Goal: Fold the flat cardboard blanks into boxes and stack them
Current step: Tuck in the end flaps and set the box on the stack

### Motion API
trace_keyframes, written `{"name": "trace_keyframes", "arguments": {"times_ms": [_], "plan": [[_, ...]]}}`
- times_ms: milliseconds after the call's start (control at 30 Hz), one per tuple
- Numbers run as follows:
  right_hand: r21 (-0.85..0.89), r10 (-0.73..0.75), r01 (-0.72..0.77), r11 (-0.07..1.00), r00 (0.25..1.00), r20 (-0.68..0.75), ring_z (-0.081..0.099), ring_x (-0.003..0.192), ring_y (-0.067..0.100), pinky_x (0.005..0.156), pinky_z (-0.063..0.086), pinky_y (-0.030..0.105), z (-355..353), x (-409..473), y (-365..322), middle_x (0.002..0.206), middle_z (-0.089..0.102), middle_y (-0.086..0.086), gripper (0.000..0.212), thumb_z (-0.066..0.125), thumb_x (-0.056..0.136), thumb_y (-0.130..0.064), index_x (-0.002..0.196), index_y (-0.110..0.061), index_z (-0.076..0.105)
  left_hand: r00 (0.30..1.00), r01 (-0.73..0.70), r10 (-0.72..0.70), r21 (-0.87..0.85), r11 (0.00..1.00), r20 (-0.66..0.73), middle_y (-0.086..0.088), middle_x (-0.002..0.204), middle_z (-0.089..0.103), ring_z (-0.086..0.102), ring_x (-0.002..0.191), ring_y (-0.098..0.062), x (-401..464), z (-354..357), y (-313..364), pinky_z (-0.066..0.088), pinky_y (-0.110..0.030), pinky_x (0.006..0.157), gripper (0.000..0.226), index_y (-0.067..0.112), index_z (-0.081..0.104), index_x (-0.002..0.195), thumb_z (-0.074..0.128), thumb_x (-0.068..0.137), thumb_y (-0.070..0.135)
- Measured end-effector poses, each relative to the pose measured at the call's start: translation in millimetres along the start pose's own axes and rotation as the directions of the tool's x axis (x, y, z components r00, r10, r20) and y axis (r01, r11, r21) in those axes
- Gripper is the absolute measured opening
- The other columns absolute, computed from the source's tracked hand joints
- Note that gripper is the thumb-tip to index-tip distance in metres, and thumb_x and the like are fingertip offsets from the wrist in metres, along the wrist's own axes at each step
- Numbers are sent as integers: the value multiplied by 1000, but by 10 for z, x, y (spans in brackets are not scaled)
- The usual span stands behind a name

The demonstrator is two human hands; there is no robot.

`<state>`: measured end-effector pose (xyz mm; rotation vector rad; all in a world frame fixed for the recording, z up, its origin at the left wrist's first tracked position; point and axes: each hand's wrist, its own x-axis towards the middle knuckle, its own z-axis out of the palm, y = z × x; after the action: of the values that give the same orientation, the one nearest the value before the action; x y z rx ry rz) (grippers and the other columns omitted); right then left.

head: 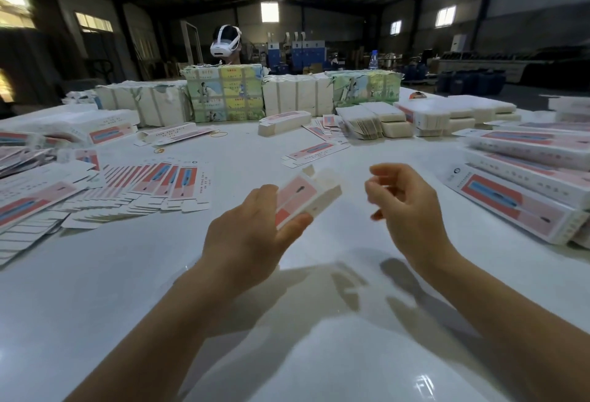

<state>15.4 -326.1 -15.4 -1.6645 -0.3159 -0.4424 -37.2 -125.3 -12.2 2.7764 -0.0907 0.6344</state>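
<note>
Left hand (252, 235) grips a partly folded box (306, 199) above the white table (287, 321), fingers curled round its near end (far flap open). Right hand (402, 203) just beside, loosely curled, holding nothing. Fanned flat blanks (153, 191) lie left; folded boxes (523, 184) stacked right.

- Left hand (252, 226) grips a half-folded pink-and-white box (306, 199) above the white table (287, 353).
- Right hand (404, 202), right of the box, fingers loosely curled, holds nothing.
- Fanned flat blanks (153, 189) lie left of the box; stacked folded boxes (523, 184) lie to its right.
</note>
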Motion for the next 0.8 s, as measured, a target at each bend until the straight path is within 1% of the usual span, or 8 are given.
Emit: {"name": "trace_keyframes", "arguments": {"times_ms": [33,100,233,367,533,667,733,800], "plan": [[-129,-168,166,978,986,-10,60,79,6,63,49,15,30,-46,9,91,63,-6,19,63,87,-6,96,-23,64,1000,17,-18,-17,1000,-4,6,113,54,56,88,-20,4,1,-3,51,-38,72,50,27,40,116,31,85,66],[-291,-328,336,896,941,79,56,94,8,78,45,14,105,-125,39,101,58,-6,19,68,84,-5,100,-15,71,999,41,-41,-19,999,-11,6,114,54,56,88,-21,9,22,11,51,-39,72,51,27,40,115,31,84,67],[-408,-391,405,818,913,121,43,110,15,92,26,2,172,-168,73,113,54,-4,25,67,85,-4,109,-9,71,997,74,-74,3,997,-11,6,112,54,53,84,-19,15,52,41,40,-32,64,52,27,40,115,33,84,68],[-410,-349,387,826,922,168,32,118,8,95,20,0,192,-214,67,123,51,-4,21,60,89,-2,103,-10,73,999,29,-29,-17,999,17,8,114,52,56,90,-18,-25,103,110,50,-36,72,54,28,38,119,36,84,69],[-352,-257,344,871,928,271,24,126,3,98,13,-1,211,-246,66,133,43,-13,25,53,92,0,99,-14,71,998,25,-25,11,1000,60,9,110,51,47,80,-16,-34,117,120,37,-32,63,51,30,38,113,34,82,69],[-286,-178,282,916,924,340,16,133,-5,96,8,-5,185,-205,6,137,36,-23,25,46,85,-16,92,-26,67,994,-3,5,-21,1000,110,11,109,51,51,83,-15,-41,104,96,44,-33,67,54,31,38,114,31,79,72],[-248,-140,241,938,921,364,21,133,-3,95,15,-4,181,-194,-7,133,43,-22,31,41,74,-20,90,-26,66,991,-26,30,-33,999,131,10,111,51,54,87,-15,-53,105,111,49,-36,73,53,32,38,115,33,80,72],[-161,-118,178,971,938,326,38,125,1,91,30,1,174,-200,-24,122,57,-14,28,46,70,-19,91,-29,62,990,-34,36,-21,999,134,10,112,51,53,87,-15,-62,117,120,49,-34,73,52,32,38,115,35,81,71]]}}
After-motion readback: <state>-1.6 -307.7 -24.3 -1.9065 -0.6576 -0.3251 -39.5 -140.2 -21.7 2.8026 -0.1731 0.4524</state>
